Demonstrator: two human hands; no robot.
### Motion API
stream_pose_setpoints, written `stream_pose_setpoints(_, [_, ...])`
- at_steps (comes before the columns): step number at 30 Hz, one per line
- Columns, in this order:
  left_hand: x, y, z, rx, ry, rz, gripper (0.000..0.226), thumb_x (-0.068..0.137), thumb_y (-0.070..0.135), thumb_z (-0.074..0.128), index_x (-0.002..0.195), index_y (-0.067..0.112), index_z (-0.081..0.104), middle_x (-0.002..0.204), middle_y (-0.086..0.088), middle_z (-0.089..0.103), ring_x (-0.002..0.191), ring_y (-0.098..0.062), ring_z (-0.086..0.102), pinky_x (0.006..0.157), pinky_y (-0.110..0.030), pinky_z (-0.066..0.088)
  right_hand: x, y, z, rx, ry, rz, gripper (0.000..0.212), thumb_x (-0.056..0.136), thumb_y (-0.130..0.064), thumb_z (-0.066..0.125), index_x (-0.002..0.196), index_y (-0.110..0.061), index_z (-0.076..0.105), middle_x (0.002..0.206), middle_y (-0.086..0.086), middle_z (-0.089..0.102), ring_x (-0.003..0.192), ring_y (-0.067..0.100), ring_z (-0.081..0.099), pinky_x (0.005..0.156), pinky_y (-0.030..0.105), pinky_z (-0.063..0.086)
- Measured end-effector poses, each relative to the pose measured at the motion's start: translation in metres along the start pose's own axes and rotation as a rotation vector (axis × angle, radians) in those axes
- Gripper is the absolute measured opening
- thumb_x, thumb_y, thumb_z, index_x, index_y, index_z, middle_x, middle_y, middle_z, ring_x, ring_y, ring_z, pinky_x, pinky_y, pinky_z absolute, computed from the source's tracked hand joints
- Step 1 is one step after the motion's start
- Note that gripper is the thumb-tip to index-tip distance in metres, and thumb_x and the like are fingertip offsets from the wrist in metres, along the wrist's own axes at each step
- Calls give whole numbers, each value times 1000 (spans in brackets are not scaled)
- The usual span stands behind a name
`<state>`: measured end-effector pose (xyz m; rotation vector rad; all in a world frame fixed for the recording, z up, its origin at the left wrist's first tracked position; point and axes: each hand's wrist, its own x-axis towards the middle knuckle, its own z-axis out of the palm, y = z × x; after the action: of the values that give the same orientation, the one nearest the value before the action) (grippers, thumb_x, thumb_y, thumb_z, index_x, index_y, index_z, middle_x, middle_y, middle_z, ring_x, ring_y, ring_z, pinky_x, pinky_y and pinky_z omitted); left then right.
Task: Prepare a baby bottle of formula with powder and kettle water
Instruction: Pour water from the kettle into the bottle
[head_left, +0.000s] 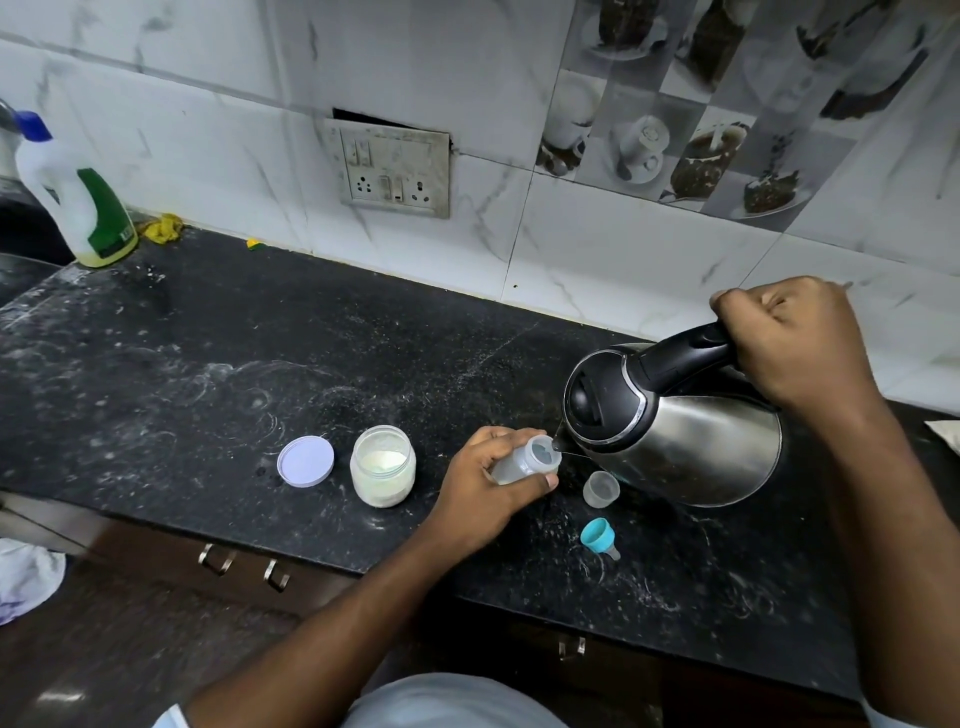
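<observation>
Nearest the viewer, dark wooden cabinet fronts carried two metal handles (215, 558). Above them ran the surface (208, 364), black speckled stone smeared with white powder swirls.

A blue teat ring (598, 537) with a clear nipple lay on its side at 5 o'clock from the bottle. A small clear cap (601, 489) stood mouth up between the teat ring and the kettle.

The left hand (488, 483) reached in from 7 o'clock, forearm bare. Its fingers (501, 436) were curled round the bottle (527, 462), thumb along the lower side. The bottle was small, translucent plastic and uncapped, tilted with its mouth toward 2 o'clock.

At 9 o'clock from that hand stood the powder jar (383, 465), a round clear jar, open and holding pale powder. Its flat round white lid (305, 461) lay just beside it, further toward 9 o'clock.

The kettle (675, 426), with a brushed steel body and black lid, was tipped toward 9 o'clock, spout at the bottle's mouth. Whether water ran could not be told. The right hand (795, 343) held the black handle in a closed fist at the kettle's 1 o'clock.

Farthest, the marbled white tile wall (597, 244) bore a grimy socket plate (395, 171). At 10 o'clock stood a white detergent bottle (78, 197) with a blue cap and green label, beside a crumpled yellow cloth (163, 228).
</observation>
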<state>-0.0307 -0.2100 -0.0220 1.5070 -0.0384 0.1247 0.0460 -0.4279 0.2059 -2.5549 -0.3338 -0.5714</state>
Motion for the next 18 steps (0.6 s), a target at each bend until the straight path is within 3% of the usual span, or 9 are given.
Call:
stream_pose_setpoints(5, [0, 2, 1, 10, -7, 2, 42, 81, 13, 94, 119, 26, 82, 122, 1, 68, 115, -11, 68, 101, -22, 52, -3, -5, 1, -23, -3, -18, 45, 86, -23, 54, 54, -6, 27, 55, 10, 20, 48, 18, 20, 48, 42, 25])
stream_pose_setpoints(9, [-1, 2, 0, 6, -17, -2, 41, 81, 14, 93, 119, 27, 82, 122, 4, 68, 116, -9, 68, 101, -21, 52, -3, -8, 0, -43, 1, -26, 44, 84, -23, 53, 54, -7, 26, 56, 10, 19, 50, 24, 22, 47, 41, 27])
stream_pose_setpoints(18, [-2, 2, -2, -12, -13, 2, 43, 81, 19, 93, 110, 49, 81, 119, 9, 68, 115, -5, 68, 97, -15, 50, -2, -11, -2, -70, -2, -49, 40, 82, -25, 51, 55, -10, 24, 58, 9, 17, 52, 26, 20, 49, 40, 24])
